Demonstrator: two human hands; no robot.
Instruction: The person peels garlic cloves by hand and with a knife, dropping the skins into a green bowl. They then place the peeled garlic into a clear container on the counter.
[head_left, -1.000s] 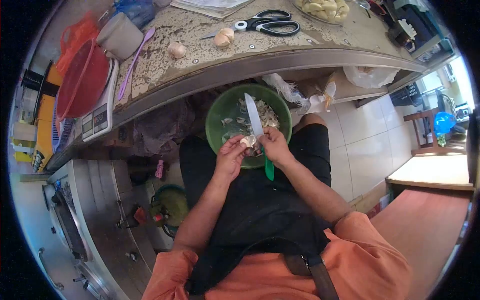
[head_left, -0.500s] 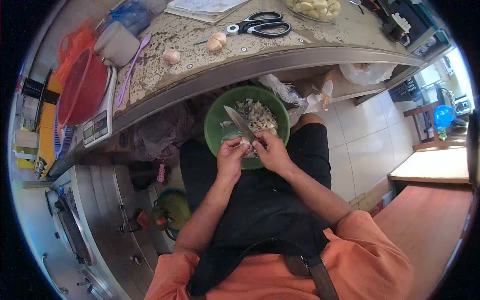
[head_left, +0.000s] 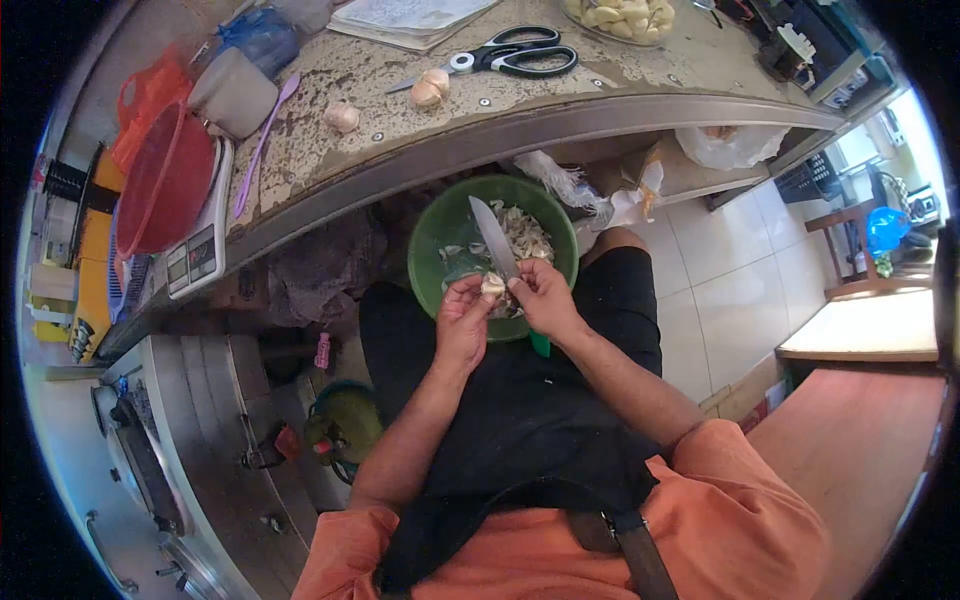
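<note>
A green bowl [head_left: 425, 235] rests on my lap, with garlic skins [head_left: 525, 235] heaped toward its right side. Over its near rim, my left hand [head_left: 465, 315] pinches a pale garlic clove [head_left: 493, 284] between thumb and fingers. My right hand [head_left: 545, 300] is closed around a knife [head_left: 492, 232]. The blade points up and away over the skins, and a bit of green handle shows below my palm. My right thumb sits close beside the clove.
On the counter ahead lie scissors [head_left: 500, 58], two garlic pieces [head_left: 430, 88] [head_left: 342, 117] and a bowl of peeled cloves [head_left: 625, 18]. A red basin [head_left: 165, 185] leans at the left by a kitchen scale [head_left: 195, 262]. The counter's edge [head_left: 480, 137] runs just beyond the bowl.
The knife blade has swung more upright and rightward, away from the clove. Its green handle now shows under my right hand. More of the clove's pale flesh is visible.
</note>
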